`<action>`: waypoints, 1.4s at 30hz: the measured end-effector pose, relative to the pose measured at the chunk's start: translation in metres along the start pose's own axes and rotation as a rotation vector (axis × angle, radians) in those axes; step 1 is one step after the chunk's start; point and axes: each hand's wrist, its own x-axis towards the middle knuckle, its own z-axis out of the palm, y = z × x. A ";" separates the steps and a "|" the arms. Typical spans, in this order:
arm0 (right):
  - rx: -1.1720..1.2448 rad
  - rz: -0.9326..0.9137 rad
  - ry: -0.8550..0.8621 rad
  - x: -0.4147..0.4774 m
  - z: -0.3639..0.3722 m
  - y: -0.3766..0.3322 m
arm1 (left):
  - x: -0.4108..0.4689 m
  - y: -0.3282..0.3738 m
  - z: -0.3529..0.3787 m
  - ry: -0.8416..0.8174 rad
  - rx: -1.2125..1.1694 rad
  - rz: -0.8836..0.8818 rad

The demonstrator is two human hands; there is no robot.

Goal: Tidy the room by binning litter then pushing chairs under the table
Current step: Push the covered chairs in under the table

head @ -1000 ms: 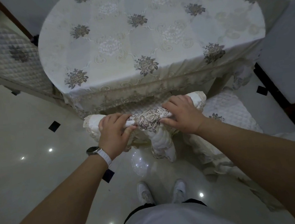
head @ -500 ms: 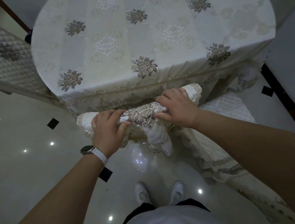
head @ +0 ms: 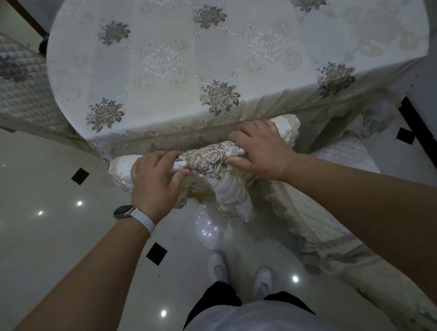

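Head view: the chair [head: 207,159] stands at the near edge of the table [head: 229,58], its back towards the person. Its top rail runs left to right across the picture, with the right end tilted slightly farther away. The rail sits just beside the hanging hem of the tablecloth [head: 172,136]; the seat is hidden under that overhang. The left hand [head: 152,181] grips the rail's left part, fingers curled over the top and thumb tucked under. The right hand [head: 263,149] grips the right part the same way, so both hands are wrapped round the rail, 1 on each side of the middle.

Glossy tiled floor [head: 47,246] lies open to the left and behind the chair, where 2 white shoes [head: 217,265] stand. A second quilted chair [head: 343,159] crowds the right side, and another quilted seat [head: 6,78] sits at the table's left.

A cream quilted cover with lace trim wraps the chair, with a brown and grey flower patch at the rail's middle. A watch [head: 126,212] on a white strap sits on the left wrist.
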 end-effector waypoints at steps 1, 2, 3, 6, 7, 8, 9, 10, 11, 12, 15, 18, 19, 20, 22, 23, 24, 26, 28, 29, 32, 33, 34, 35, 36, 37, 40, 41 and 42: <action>-0.002 0.000 -0.005 0.002 0.000 -0.001 | 0.002 -0.001 -0.001 -0.011 0.005 -0.001; -0.006 -0.001 -0.008 0.003 -0.001 -0.002 | 0.004 -0.002 -0.001 -0.022 0.011 -0.001; -0.011 -0.008 -0.008 0.005 -0.001 -0.002 | 0.005 -0.004 -0.002 -0.028 0.016 -0.001; -0.032 -0.031 0.015 0.008 0.001 0.000 | 0.006 -0.008 -0.003 -0.020 0.020 -0.002; -0.034 -0.032 0.017 0.009 0.002 0.000 | 0.006 -0.008 -0.003 -0.018 0.017 -0.001; -0.035 -0.028 0.006 0.010 0.001 0.000 | 0.006 -0.008 -0.003 -0.022 0.011 -0.004; -0.035 -0.021 -0.015 0.011 0.001 -0.001 | 0.007 -0.007 -0.003 -0.026 0.004 -0.010; -0.034 -0.012 -0.040 0.012 -0.001 -0.002 | 0.007 -0.006 -0.004 -0.029 -0.001 -0.013; -0.031 -0.001 -0.066 0.012 -0.002 -0.003 | 0.007 -0.006 -0.004 -0.031 -0.004 -0.013; -0.027 0.010 -0.088 0.012 -0.004 -0.004 | 0.006 -0.007 -0.005 -0.032 -0.006 -0.011; -0.015 0.042 -0.153 0.012 -0.009 -0.005 | 0.007 -0.007 -0.007 -0.037 -0.013 0.005; -0.014 0.088 -0.237 0.012 -0.014 -0.009 | 0.006 -0.005 -0.009 -0.039 -0.018 0.008; -0.018 0.100 -0.250 0.011 -0.015 -0.011 | 0.006 -0.004 -0.010 -0.038 -0.025 0.008; -0.022 0.112 -0.253 0.010 -0.016 -0.012 | 0.005 -0.004 -0.012 -0.035 -0.035 0.013; -0.022 0.138 -0.236 0.006 -0.017 -0.015 | 0.006 -0.003 -0.015 -0.035 -0.063 0.043; -0.020 0.154 -0.227 0.004 -0.018 -0.018 | 0.007 -0.002 -0.017 -0.035 -0.078 0.070; -0.024 0.168 -0.217 0.001 -0.021 -0.021 | 0.008 0.000 -0.017 -0.032 -0.090 0.107; -0.050 0.196 -0.170 -0.006 -0.025 -0.028 | 0.014 0.005 -0.016 -0.029 -0.101 0.210; -0.081 0.242 -0.105 -0.017 -0.034 -0.033 | 0.021 0.016 -0.011 -0.036 -0.114 0.322; -0.093 0.269 -0.080 -0.024 -0.040 -0.034 | 0.024 0.023 -0.007 -0.037 -0.121 0.377; -0.136 0.339 -0.043 -0.052 -0.056 -0.035 | 0.027 0.051 0.006 -0.044 -0.150 0.513; -0.155 0.363 -0.034 -0.064 -0.061 -0.034 | 0.026 0.061 0.011 -0.051 -0.158 0.546; -0.176 0.388 -0.016 -0.078 -0.065 -0.033 | 0.025 0.070 0.016 -0.064 -0.166 0.578; -0.197 0.417 0.005 -0.092 -0.069 -0.032 | 0.023 0.079 0.021 -0.081 -0.174 0.611; -0.214 0.448 0.024 -0.107 -0.073 -0.032 | 0.020 0.089 0.025 -0.104 -0.179 0.641; -0.225 0.483 0.033 -0.122 -0.077 -0.032 | 0.017 0.100 0.029 -0.130 -0.180 0.666; -0.268 0.573 0.040 -0.172 -0.095 -0.035 | -0.002 0.135 0.036 -0.203 -0.195 0.727; -0.288 0.596 0.062 -0.190 -0.102 -0.036 | -0.011 0.148 0.039 -0.215 -0.209 0.753; -0.310 0.618 0.087 -0.209 -0.110 -0.038 | -0.019 0.162 0.041 -0.222 -0.220 0.782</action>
